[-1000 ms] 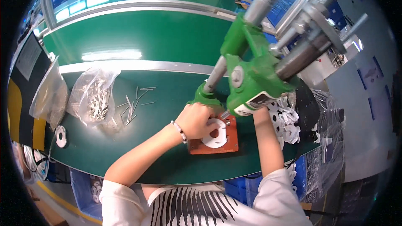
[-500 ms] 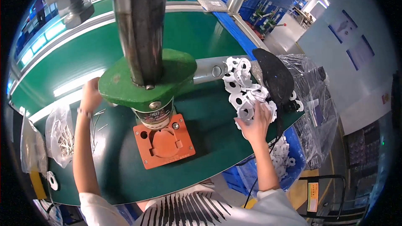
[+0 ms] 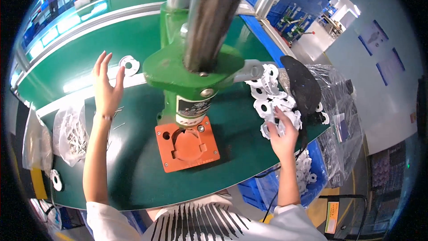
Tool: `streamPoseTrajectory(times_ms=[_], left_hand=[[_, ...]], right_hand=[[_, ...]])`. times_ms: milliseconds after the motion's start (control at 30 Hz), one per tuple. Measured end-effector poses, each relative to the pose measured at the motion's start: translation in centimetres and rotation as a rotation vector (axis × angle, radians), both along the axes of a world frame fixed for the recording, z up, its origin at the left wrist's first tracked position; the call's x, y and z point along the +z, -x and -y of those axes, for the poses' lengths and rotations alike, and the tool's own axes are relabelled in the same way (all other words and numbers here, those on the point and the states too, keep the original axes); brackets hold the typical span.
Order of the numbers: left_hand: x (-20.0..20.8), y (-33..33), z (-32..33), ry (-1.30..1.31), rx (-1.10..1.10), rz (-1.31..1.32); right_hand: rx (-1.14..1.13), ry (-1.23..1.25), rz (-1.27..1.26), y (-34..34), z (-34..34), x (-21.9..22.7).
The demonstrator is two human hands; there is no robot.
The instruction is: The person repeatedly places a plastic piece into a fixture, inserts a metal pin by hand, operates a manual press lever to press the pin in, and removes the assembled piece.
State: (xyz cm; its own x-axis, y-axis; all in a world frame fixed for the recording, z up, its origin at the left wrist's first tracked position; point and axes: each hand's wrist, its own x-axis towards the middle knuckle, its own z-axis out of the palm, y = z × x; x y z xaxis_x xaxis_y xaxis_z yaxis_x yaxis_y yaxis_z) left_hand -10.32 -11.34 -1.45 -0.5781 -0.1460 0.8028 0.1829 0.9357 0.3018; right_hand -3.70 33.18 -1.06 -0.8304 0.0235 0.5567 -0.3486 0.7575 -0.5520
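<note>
My left hand (image 3: 107, 93) is raised with its fingers spread, holding nothing. Just beyond its fingertips a white ring-shaped plastic part (image 3: 135, 64) lies on the green belt. On the right, my right hand (image 3: 283, 140) reaches into a heap of white ring-shaped plastic parts (image 3: 262, 106). Its thumb and fingers close around one of them at the heap's near side; the fingers partly hide it. Between my hands stands a green bench press (image 3: 191, 76), its head above an orange fixture (image 3: 207, 152). The fixture's round recess looks bare where it shows.
Clear bags of thin pins (image 3: 76, 140) stand at the left, with loose pins beside them. Another white ring (image 3: 55, 185) lies at the left edge. A black curved object (image 3: 301, 85) borders the heap. Below right is a blue bin (image 3: 317, 163) of white parts.
My left hand has come out from behind the press head and opened, and a white ring now shows on the belt. My right hand's fingers have drawn around a part. The whole view has shifted.
</note>
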Motion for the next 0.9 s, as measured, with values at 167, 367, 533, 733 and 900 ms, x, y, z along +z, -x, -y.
streamPoseTrajectory(times_ms=[167, 367, 533, 733, 900], left_hand=[[5.7, -12.2, -8.6, -0.021, -0.509, 0.013], [3.6, -13.8, -12.8, -0.267, -0.799, 0.447], [3.3, -13.6, -12.5, -0.496, -0.823, 0.588], [1.4, -13.2, -13.0, -0.360, -0.837, 0.428], [1.9, -15.0, -14.3, 0.037, -0.758, 0.499]], right_hand=[[0.799, 1.313, 0.893, -1.6, 5.5, 2.9], [1.022, 0.905, 1.216, 0.4, 11.3, 3.0], [1.027, 0.888, 1.268, 1.1, 12.1, 2.0], [1.142, 0.721, 0.828, -3.2, 11.6, 2.8], [0.729, -0.093, -0.141, -3.9, 13.6, 3.6]])
